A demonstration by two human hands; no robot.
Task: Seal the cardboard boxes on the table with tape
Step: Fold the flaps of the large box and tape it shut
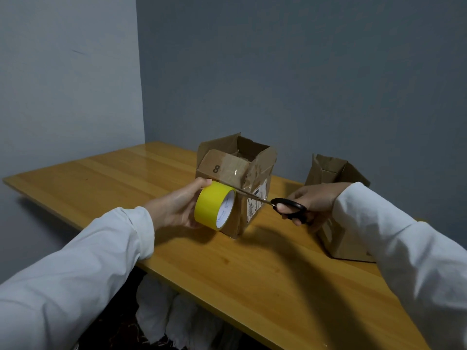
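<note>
Yellow tape roll (214, 205), round and smooth, sits in the left hand (177, 207) grip beside a brown cardboard box (235, 173). The right hand (313, 203) grip holds black scissors (290, 207). A second box (338, 223) stands on the shiny wood table (126, 178).

A black "8" stands printed on the folded front flap of the box (235, 183), near its left edge; whatever follows the digit is covered by glossy clear tape and cannot be read. On the box's right side sits a white shipping label (255, 203) with dark print and code blocks, too small to read. The white inner core of the tape roll (214, 205) bears faint bluish print, also unreadable. The second box (336, 215) shows a pale label on its side, its print illegible.
</note>
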